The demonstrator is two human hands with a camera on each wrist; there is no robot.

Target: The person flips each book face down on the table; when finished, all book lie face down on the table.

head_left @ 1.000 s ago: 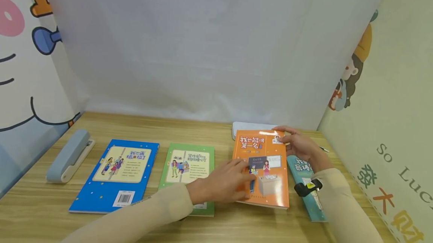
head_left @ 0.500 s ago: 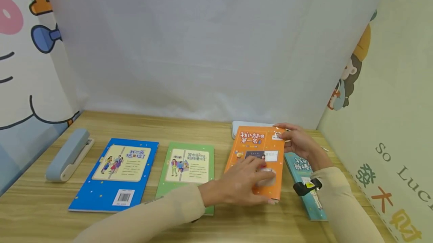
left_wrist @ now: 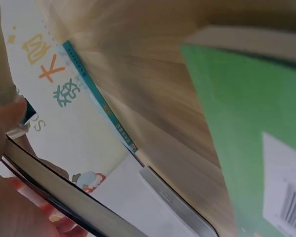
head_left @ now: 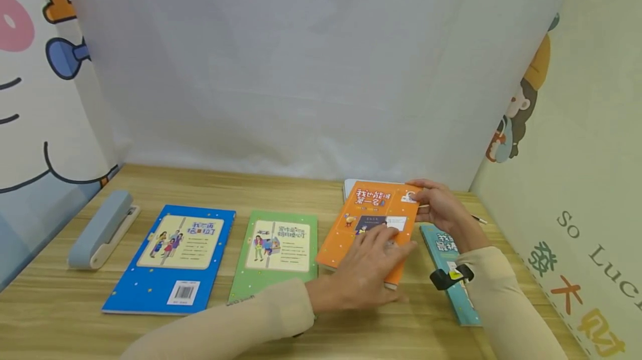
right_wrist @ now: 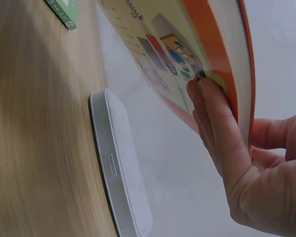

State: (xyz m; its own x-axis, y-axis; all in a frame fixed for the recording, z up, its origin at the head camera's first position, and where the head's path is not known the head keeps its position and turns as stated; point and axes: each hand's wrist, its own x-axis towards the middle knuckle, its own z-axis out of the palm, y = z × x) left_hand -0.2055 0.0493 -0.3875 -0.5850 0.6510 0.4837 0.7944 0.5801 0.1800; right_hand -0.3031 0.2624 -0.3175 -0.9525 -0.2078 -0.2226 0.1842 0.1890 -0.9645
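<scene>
An orange paperback book (head_left: pixel 336 237) is held tilted above the table by both hands. My right hand (head_left: pixel 441 212) grips its upper right corner, thumb on the front cover; in the right wrist view the fingers (right_wrist: pixel 219 121) of that hand lie along the back cover. My left hand (head_left: pixel 368 268) holds the lower part, fingers across the front cover and thumb at the bottom edge. The left wrist view shows the book's page edge (left_wrist: pixel 73 192) beside the palm. A green book (head_left: pixel 275 254) lies left of the orange one, a teal book (head_left: pixel 463 298) under the right forearm.
A blue book (head_left: pixel 170 259) lies further left, with a grey-blue stapler (head_left: pixel 102 229) beyond it. Behind the orange book sits a flat white case (right_wrist: pixel 125 163). A pen (head_left: pixel 480 219) lies by the right wrist. A white curtain (head_left: pixel 281 70) closes off the back.
The orange book has risen and turned, its lower end swinging left. My left hand has slid right across its front cover to the lower right edge. The right hand keeps its corner grip.
</scene>
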